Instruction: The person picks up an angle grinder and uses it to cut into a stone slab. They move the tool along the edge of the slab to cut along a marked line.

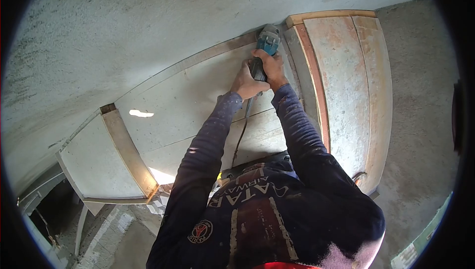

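Both of my hands are wrapped around a teal and black angle grinder (267, 45). My left hand (246, 83) grips the rear of its black body, and my right hand (272, 67) holds it farther forward, close to the teal part. The grinder's head lies at the corner where the pale stair tread (198, 91) meets the plaster wall (163, 26) and the riser of the higher step. Its disc is hidden from this view. A dark power cord (241, 138) hangs from the rear end toward my body.
A higher step (339, 71) with wood-coloured edging rises at the right. On the left, a lower step (101, 157) drops away behind a brown edging strip (129, 150). Rubble and a dark opening (54, 204) lie at lower left. Rough grey wall stands at far right.
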Tool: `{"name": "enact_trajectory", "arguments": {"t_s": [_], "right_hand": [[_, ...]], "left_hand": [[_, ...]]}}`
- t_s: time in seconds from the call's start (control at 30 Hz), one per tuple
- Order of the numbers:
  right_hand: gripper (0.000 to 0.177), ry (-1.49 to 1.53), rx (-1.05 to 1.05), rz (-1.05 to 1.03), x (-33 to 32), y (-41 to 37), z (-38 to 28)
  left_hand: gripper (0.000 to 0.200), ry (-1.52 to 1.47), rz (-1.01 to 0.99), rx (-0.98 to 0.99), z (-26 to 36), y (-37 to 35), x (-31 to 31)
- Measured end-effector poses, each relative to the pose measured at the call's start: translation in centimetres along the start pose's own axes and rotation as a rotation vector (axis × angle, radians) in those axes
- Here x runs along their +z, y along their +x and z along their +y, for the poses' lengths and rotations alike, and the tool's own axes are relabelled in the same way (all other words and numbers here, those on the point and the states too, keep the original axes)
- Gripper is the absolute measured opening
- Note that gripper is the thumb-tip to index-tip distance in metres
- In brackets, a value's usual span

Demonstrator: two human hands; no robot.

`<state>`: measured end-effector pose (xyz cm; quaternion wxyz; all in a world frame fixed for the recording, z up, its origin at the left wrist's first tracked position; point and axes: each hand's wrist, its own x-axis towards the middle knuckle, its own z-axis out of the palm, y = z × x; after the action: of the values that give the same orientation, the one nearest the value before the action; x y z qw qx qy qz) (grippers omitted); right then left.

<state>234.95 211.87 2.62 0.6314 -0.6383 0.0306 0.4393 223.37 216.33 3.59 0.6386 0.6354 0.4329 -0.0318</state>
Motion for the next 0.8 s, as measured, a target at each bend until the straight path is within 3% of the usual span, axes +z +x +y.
{"name": "enact_trajectory", "arguments": {"t_s": [0.13, 0.17, 0.23, 0.47, 0.53, 0.8], "right_hand": [[0.021, -0.108, -0.04, 0.044, -0.3, 0.8, 0.6], [0.022, -0.081, -0.033, 0.038, -0.1, 0.5, 0.3], [0.022, -0.056, -0.021, 0.028, 0.2, 0.3, 0.6], [0.027, -0.133, -0.02, 0.114, 1.0, 0.3, 0.3], [0.028, -0.214, -0.031, 0.146, 1.0, 0.1, 0.5], [0.033, -0.239, -0.05, 0.051, 0.2, -0.8, -0.1]], "left_hand": [[0.101, 0.087, 0.079, 0.123, -2.6, 1.6, 0.6], [0.101, 0.082, 0.08, 0.118, -1.0, 0.7, 0.2], [0.1, 0.053, -0.026, -0.085, 1.9, -0.9, -1.0], [0.114, 0.219, -0.056, -0.029, 0.2, 0.9, -2.0], [0.119, 0.333, 0.028, 0.03, 0.0, 1.0, -1.8], [0.119, 0.162, -0.012, 0.024, 0.6, -0.3, -1.2]]}}
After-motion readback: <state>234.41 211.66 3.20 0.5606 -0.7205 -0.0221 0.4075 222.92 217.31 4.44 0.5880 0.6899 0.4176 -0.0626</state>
